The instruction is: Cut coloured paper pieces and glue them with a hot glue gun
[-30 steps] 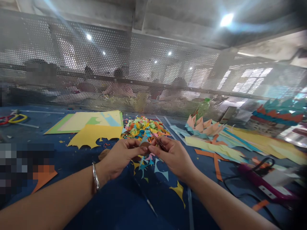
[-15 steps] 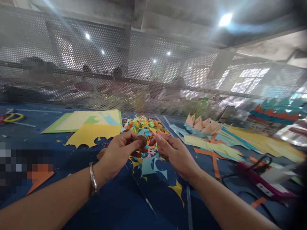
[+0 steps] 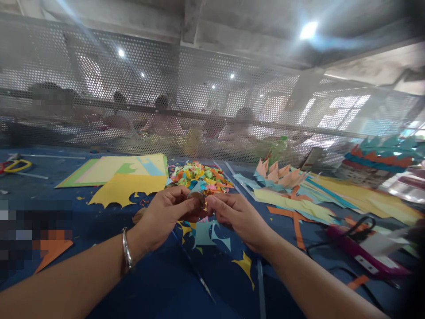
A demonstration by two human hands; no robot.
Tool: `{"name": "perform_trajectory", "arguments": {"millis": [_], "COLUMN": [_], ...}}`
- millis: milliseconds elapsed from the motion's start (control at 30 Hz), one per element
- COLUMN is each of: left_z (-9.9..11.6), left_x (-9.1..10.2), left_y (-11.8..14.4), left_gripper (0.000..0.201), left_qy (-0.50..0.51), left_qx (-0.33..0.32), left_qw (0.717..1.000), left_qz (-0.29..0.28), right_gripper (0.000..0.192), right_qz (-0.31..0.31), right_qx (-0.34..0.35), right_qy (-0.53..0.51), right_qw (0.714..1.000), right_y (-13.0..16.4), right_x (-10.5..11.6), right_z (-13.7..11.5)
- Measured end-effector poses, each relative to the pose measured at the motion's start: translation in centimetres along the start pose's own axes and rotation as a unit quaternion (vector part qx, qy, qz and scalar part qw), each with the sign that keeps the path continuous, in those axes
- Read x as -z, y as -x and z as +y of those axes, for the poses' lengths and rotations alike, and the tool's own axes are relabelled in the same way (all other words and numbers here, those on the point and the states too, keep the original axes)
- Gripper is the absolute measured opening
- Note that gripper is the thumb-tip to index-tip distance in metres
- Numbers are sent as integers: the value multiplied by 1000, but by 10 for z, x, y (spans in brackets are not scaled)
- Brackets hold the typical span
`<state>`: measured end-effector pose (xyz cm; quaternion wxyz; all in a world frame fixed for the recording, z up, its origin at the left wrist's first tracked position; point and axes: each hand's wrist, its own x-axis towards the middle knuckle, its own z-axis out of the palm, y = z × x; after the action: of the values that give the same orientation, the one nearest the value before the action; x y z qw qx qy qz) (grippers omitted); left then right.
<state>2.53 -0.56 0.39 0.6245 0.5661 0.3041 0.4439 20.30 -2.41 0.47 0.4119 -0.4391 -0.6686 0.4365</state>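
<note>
My left hand (image 3: 164,215), with a metal bangle on the wrist, pinches a small brown round piece (image 3: 198,198) between thumb and forefinger. My right hand (image 3: 241,216) meets it from the right, fingertips closed on the same piece. Both hands hover just above the blue table (image 3: 99,221). Right behind them lies a pile of small colourful paper bits (image 3: 199,173). Light blue and yellow paper offcuts (image 3: 207,232) lie under the hands. What the right palm may hide cannot be seen.
Yellow and green paper sheets (image 3: 128,179) lie at the left, with scissors (image 3: 15,166) beyond them. At the right are peach paper points (image 3: 279,173), long paper strips (image 3: 299,206), a pink glue gun (image 3: 361,252) with cord, and a decorated basket (image 3: 381,161). People sit behind the perforated screen (image 3: 199,110).
A thin dark stick seen in my right hand a second ago no longer shows. My hands have drawn closer around the brown piece, and the view shifted slightly.
</note>
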Motion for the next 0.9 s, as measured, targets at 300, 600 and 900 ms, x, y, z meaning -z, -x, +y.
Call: {"name": "perform_trajectory", "arguments": {"millis": [300,600,900], "left_z": [-2,-2,0], "left_x": [0,3,4], "left_y": [0,1,0], "left_gripper": [16,11,13], "left_qy": [43,9,16], "left_qx": [16,-8,-2], "left_qw": [999,1000,999], "left_qz": [-20,-27,-34], "right_gripper": [42,43,43], "right_qz": [2,-4,-8], "right_qx": [2,3,-11], "right_qy": [13,40,33], "right_qw": [1000,999,999], "right_y": [-1,0,1], "right_x": [0,3,3], "right_z": [-1,-2,-4]}}
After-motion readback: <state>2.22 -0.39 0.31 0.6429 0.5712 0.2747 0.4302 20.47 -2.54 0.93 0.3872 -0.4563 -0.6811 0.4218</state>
